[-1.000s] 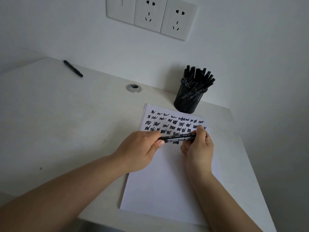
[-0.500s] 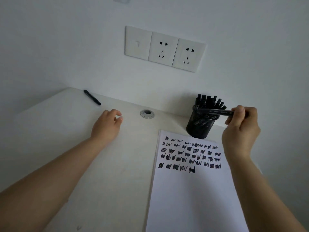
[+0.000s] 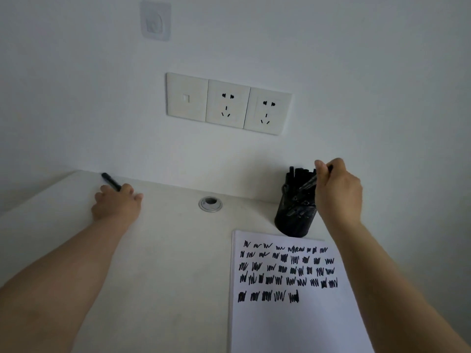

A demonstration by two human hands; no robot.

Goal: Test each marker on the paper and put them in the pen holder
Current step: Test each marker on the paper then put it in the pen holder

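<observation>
A black mesh pen holder stands at the back right of the desk with several black markers in it. My right hand grips a black marker, tilted, its lower end over the holder's mouth. My left hand lies far left on the desk, fingers curled over the near end of a lone black marker by the wall; whether it grips it is unclear. The white paper with rows of black scribbles lies in front of the holder.
A round metal cable grommet sits in the white desk between my hands. Wall sockets hang above. The wall runs close behind the holder and the lone marker.
My right hand has tipped its marker from level to slanting down into the holder. My left hand has slid further left and back, reaching the lone marker by the wall.
</observation>
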